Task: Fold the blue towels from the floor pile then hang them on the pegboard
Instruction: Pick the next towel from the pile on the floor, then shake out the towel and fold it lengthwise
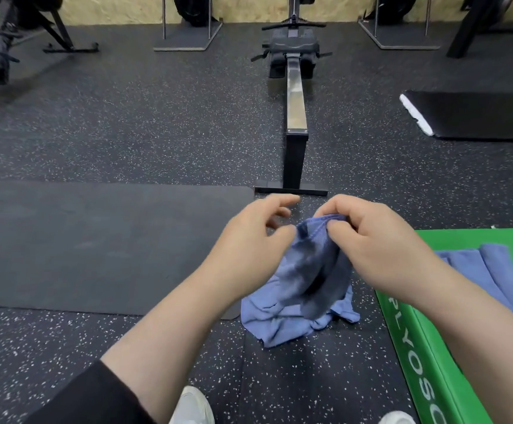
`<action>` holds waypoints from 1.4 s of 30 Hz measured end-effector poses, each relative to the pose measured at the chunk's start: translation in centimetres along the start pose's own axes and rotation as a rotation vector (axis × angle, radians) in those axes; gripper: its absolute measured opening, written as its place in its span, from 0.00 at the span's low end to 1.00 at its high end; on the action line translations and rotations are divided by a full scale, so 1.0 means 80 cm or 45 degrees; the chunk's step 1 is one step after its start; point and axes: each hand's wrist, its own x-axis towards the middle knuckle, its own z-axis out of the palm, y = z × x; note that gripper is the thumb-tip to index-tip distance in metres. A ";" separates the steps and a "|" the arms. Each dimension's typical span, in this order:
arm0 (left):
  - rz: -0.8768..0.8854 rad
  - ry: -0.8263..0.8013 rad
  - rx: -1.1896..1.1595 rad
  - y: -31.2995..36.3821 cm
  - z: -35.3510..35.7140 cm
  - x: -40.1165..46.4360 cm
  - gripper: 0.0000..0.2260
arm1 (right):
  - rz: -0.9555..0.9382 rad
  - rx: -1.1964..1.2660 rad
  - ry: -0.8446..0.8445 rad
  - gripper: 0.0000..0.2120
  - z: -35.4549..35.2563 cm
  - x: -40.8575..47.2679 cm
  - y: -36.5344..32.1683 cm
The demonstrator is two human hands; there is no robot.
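The soft, light blue towel (310, 270) is pinched at its top edge by the right grip (368, 240), while the left grip (249, 237), held loosely spread, should be given a corner.

Right hand (380, 249): raised, fingers and thumb pinched. Left hand (249, 240): raised beside it, fingers loosely curled. Forearms bare.

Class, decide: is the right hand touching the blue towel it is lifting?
Touching. The head view shows the right hand pinching the blue towel at its top edge.
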 end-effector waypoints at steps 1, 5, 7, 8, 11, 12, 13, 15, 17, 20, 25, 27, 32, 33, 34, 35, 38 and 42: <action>0.023 -0.091 -0.012 -0.001 0.002 -0.002 0.18 | -0.030 -0.013 -0.013 0.12 -0.002 -0.002 -0.001; 0.022 -0.316 -0.192 0.006 0.009 -0.011 0.07 | -0.112 -0.041 0.003 0.12 -0.017 -0.015 -0.011; -0.008 -0.298 -0.279 0.010 0.010 -0.014 0.03 | -0.134 -0.037 0.054 0.13 -0.024 -0.022 -0.014; -0.015 -0.277 -0.278 0.011 0.011 -0.015 0.03 | -0.133 -0.041 0.083 0.13 -0.026 -0.025 -0.013; -0.059 -0.294 -0.134 0.006 0.016 -0.018 0.03 | -0.096 -0.022 0.161 0.13 -0.036 -0.031 -0.006; -0.084 -0.286 -0.026 0.003 0.018 -0.020 0.05 | -0.078 -0.027 0.186 0.14 -0.038 -0.033 -0.005; -0.107 -0.260 0.116 0.001 0.020 -0.021 0.07 | -0.070 -0.033 0.210 0.14 -0.041 -0.036 -0.004; -0.128 -0.175 0.409 -0.004 0.022 -0.025 0.07 | -0.060 -0.027 0.258 0.15 -0.046 -0.041 -0.004; -0.141 -0.080 0.563 -0.009 0.020 -0.030 0.05 | -0.064 -0.025 0.303 0.15 -0.050 -0.046 -0.004; -0.175 -0.012 0.658 -0.020 0.008 -0.035 0.03 | -0.063 -0.021 0.345 0.14 -0.055 -0.056 0.000; -0.209 0.040 0.865 -0.042 -0.013 -0.042 0.03 | -0.048 -0.026 0.391 0.15 -0.057 -0.070 0.002; -0.247 0.061 0.915 -0.051 -0.025 -0.044 0.05 | -0.029 0.003 0.486 0.14 -0.064 -0.074 0.002; -0.359 0.160 0.888 -0.066 -0.058 -0.047 0.09 | 0.076 -0.028 0.639 0.14 -0.091 -0.073 0.025; -0.396 0.172 0.880 -0.069 -0.064 -0.047 0.10 | 0.095 -0.057 0.611 0.14 -0.094 -0.074 0.032; -0.431 0.175 0.871 -0.073 -0.070 -0.046 0.10 | 0.111 -0.100 0.550 0.14 -0.096 -0.075 0.039; -0.464 0.165 0.847 -0.075 -0.075 -0.046 0.10 | 0.125 -0.156 0.467 0.14 -0.097 -0.075 0.047; -0.561 0.088 0.416 -0.070 -0.083 -0.051 0.10 | 0.201 -0.352 0.227 0.13 -0.095 -0.079 0.072; -0.677 0.038 -0.161 -0.049 -0.090 -0.061 0.11 | 0.289 -0.441 0.087 0.09 -0.094 -0.084 0.101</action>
